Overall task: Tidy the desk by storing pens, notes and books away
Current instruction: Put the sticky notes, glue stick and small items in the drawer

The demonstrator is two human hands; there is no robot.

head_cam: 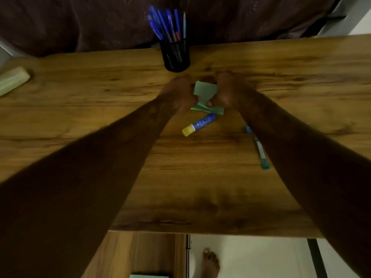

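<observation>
Wooden desk (200, 187), dark fabric (80, 21), pale floor (251, 257)

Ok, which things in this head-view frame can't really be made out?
Head view only:
Green notes: sheet count unclear; left hand and right hand grip and cover the sides, with blur.
Teal pen: far end hidden under the right forearm.
Pale object: cut by the left edge, unidentifiable.
Green item: cut by the bottom edge.
Glue stick label: too blurred to read.

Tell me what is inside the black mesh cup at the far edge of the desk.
Several blue pens stand in the black mesh cup, with one thin grey stick beside them. Their lower ends and the cup's bottom are hidden by the dark mesh.
</observation>
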